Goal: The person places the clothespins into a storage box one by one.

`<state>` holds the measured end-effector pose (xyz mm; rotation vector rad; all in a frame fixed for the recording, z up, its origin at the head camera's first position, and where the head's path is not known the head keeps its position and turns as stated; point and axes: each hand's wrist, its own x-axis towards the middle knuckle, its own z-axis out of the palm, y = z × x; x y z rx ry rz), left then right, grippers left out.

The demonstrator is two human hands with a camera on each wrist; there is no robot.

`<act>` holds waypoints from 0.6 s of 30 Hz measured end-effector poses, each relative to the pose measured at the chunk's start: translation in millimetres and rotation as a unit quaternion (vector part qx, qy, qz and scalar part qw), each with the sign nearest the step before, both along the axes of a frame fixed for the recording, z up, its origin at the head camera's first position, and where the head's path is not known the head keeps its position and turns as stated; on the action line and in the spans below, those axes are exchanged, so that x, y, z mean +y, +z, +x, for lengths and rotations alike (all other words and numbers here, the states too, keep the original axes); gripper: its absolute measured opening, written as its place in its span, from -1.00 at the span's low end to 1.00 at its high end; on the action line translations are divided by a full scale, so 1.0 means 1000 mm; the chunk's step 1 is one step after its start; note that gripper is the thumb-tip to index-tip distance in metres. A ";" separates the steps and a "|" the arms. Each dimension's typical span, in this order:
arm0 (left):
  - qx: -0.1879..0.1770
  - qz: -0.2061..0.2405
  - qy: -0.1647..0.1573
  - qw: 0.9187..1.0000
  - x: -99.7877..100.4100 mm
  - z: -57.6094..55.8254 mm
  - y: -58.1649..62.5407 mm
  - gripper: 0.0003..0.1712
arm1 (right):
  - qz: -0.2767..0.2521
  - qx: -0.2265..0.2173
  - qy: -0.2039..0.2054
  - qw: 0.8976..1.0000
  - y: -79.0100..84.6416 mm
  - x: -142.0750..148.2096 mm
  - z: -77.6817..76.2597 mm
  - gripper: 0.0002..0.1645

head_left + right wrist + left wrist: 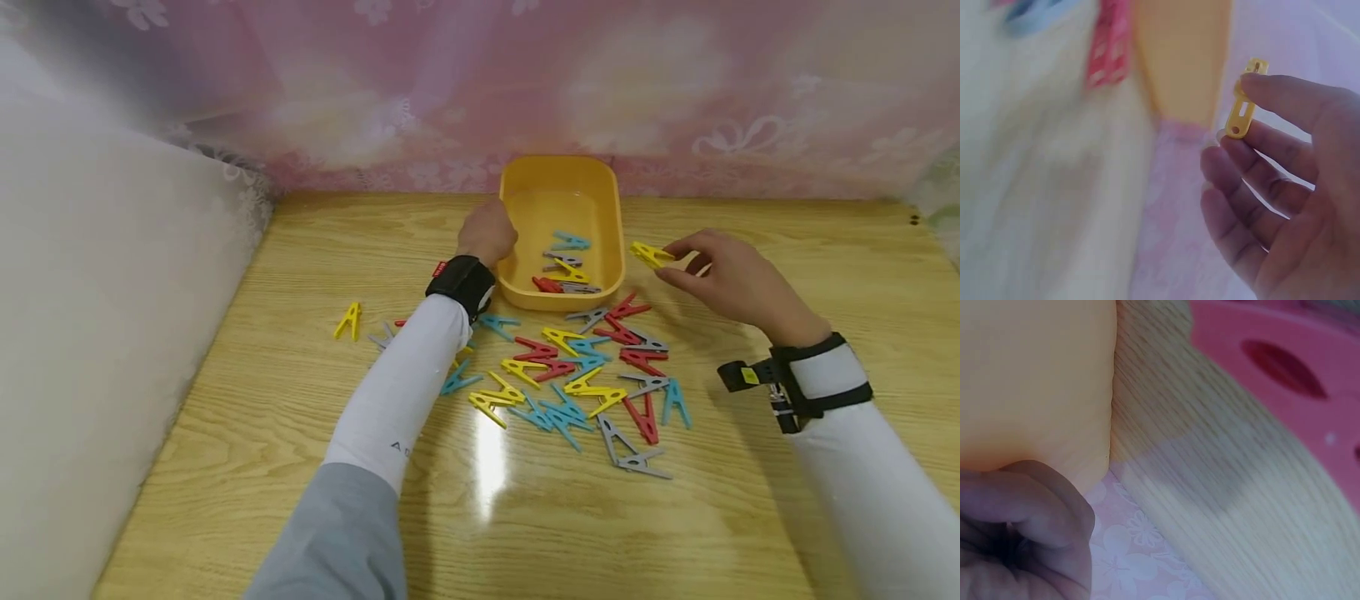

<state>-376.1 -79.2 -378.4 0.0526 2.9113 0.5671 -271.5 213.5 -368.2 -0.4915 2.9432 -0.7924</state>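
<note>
My right hand (pixel 738 279) pinches a yellow clothespin (pixel 649 253) between thumb and fingers, just right of the yellow plastic basket (pixel 622 242). In the right wrist view the same clothespin (pixel 1242 107) stands at the fingertips, above the other fingers. At the basket's left side, the curled left hand (pixel 489 233) grips the rim; the fingertips are hidden from above. The left wrist view has those bent fingers (pixel 1029 519) against the basket's wall (pixel 1041 381). Several red, blue, yellow and grey clothespins lie inside the basket's near end.
Many loose clothespins (pixel 558 367) are scattered on the wooden table (pixel 570 517) in front of the basket. One yellow clothespin (pixel 348 320) lies apart at the left. A pink floral curtain (pixel 465 83) hangs behind the table, and a white surface (pixel 112 292) borders its left side.
</note>
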 end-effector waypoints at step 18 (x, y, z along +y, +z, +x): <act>-0.005 -0.010 -0.012 1.000 0.024 0.005 -0.001 -0.62 | 0.056 0.042 0.094 0.993 -0.004 -0.064 -0.028 -0.56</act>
